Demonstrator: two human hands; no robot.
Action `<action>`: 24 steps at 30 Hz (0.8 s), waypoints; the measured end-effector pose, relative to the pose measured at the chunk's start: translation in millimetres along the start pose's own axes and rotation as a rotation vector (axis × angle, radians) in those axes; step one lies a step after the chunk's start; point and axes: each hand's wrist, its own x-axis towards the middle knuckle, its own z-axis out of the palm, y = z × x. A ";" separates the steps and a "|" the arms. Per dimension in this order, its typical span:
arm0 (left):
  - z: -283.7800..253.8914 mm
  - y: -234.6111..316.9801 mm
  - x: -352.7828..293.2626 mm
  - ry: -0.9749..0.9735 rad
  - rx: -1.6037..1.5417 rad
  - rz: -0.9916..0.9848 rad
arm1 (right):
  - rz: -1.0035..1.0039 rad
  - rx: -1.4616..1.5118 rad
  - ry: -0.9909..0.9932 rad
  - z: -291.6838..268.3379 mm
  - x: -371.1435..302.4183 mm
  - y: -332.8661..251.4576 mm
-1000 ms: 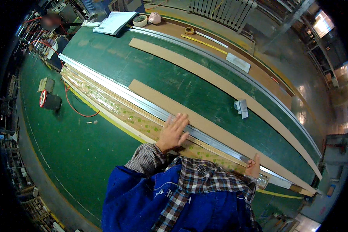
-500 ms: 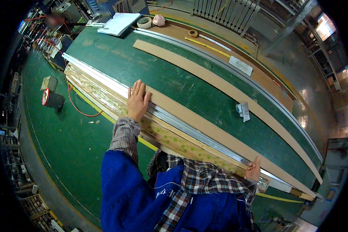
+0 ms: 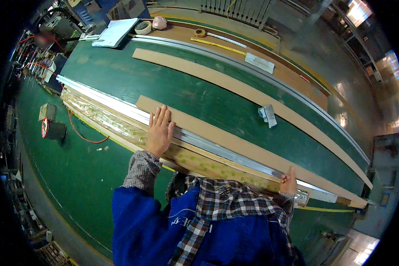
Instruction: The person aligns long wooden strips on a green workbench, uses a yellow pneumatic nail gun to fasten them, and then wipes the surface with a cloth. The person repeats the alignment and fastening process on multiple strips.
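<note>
My left hand (image 3: 159, 133) lies flat with fingers stretched across a long bundle of strips. Its fingertips rest on the near brown cardboard strip (image 3: 217, 133), whose left end sticks out past them. Beneath the palm runs a long silvery-white metal profile (image 3: 103, 96), beside a film-wrapped package with green print (image 3: 204, 164) along the table's near edge. Farther right, my right hand (image 3: 289, 182) closes at the near side of the bundle. One finger points up against the cardboard edge, and the others curl at the metal profile; the exact grip is partly hidden.
A second cardboard strip (image 3: 248, 85) and a long metal rail (image 3: 235, 60) lie across the green table (image 3: 97, 66). Around them are a crumpled paper piece (image 3: 267, 116), a tape roll (image 3: 200, 33), a yellow measuring tape (image 3: 217, 45) and papers (image 3: 114, 33). A dark bucket (image 3: 54, 129) stands at left.
The view has shifted a little. My left hand sits farther right along the bundle, and the near cardboard strip's left end now shows beyond its fingers. My right hand stays at the bundle's near side.
</note>
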 end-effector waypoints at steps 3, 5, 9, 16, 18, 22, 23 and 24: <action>2.6 30.5 -6.4 -0.050 -0.095 0.019 | 0.015 -0.013 0.038 6.0 -3.1 -4.2; 8.5 49.7 -4.6 -0.047 -0.150 0.098 | -0.016 -0.002 0.066 4.1 -5.3 -2.4; 13.0 81.7 -10.0 -0.072 -0.189 0.184 | -0.020 -0.004 0.029 -4.5 5.2 3.7; 33.7 113.3 -13.0 -0.087 -0.250 0.295 | -0.045 -0.030 0.050 6.3 -3.9 0.4; 35.2 125.6 -13.3 -0.125 -0.283 0.330 | -0.086 -0.025 0.056 6.0 -2.4 2.3; 47.8 153.9 -15.3 -0.159 -0.335 0.420 | -0.043 0.014 -0.007 -2.7 4.5 4.3; 50.3 161.8 -16.7 -0.161 -0.347 0.444 | -0.046 0.017 -0.015 -4.0 6.4 6.7; 53.2 169.7 -18.4 -0.169 -0.372 0.467 | -0.052 0.018 -0.023 -5.2 7.9 7.2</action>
